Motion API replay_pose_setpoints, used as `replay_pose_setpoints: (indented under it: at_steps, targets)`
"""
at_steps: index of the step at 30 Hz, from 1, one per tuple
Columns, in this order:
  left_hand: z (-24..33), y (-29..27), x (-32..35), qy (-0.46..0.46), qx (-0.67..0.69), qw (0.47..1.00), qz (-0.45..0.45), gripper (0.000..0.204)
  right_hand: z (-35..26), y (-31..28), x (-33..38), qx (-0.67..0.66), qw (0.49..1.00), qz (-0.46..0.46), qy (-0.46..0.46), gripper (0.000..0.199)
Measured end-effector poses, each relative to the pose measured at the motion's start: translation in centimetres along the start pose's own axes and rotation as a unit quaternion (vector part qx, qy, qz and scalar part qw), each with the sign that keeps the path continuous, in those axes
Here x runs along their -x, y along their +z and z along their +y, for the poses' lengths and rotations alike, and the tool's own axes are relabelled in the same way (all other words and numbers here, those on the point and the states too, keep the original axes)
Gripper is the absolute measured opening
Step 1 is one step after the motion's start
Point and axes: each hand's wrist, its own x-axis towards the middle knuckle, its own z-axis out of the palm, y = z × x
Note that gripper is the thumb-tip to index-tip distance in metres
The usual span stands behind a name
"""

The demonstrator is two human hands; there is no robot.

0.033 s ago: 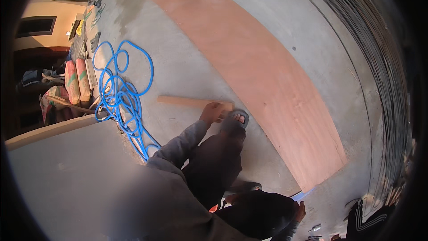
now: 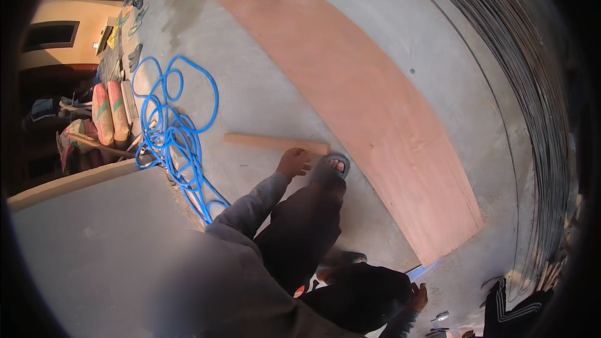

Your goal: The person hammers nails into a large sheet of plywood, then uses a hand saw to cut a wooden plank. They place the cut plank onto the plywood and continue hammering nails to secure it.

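My left hand (image 2: 294, 163) hovers beside a short wooden batten (image 2: 275, 143) on the concrete floor; its fingers are apart and hold nothing. One end of the batten lies by my sandalled foot (image 2: 339, 164), close to the edge of a long reddish plywood sheet (image 2: 375, 119). At lower right, beyond my bent knee, is my right hand (image 2: 417, 298). Its fingers are loosely bent and apart, with nothing visible in them. A blue strip (image 2: 423, 270) lies at the near end of the plywood, a little beyond that hand; its kind I cannot make out.
A tangled blue hose (image 2: 168, 131) lies at left, near red-and-tan sacks (image 2: 102, 112) and loose tools. Long dark rods (image 2: 532, 75) are bundled along the right side. Dark cloth with white stripes (image 2: 516, 307) shows at lower right. A pale raised edge (image 2: 69, 188) runs at lower left.
My left hand has let go of the batten and drawn slightly back toward me. The batten stays on the floor. My right hand has shifted slightly.
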Motion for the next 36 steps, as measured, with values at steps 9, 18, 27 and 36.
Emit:
replay_pose_setpoints:
  at_steps: [9, 18, 27, 36]
  targets:
    - [2.1, -20.0, 23.1, -0.108, -0.116, 0.97, 0.186, 0.042, -7.6, -5.0, 19.0, -0.025, 0.987, -0.057, 0.151, 0.058]
    - [-3.5, -31.2, 41.2, -0.244, -0.189, 0.924, 0.223, 0.037, -13.2, -2.5, 25.4, -0.004, 0.979, -0.199, 0.032, 0.048]
    - [0.1, -41.7, 38.7, -0.176, -0.205, 0.938, 0.217, 0.038, -14.4, 1.9, 29.0, 0.063, 0.984, -0.162, 0.047, 0.044]
    - [26.0, -59.6, 16.2, -0.121, -0.127, 0.975, 0.138, 0.037, -12.7, 13.6, 43.9, 0.019, 0.993, -0.07, 0.09, 0.039]
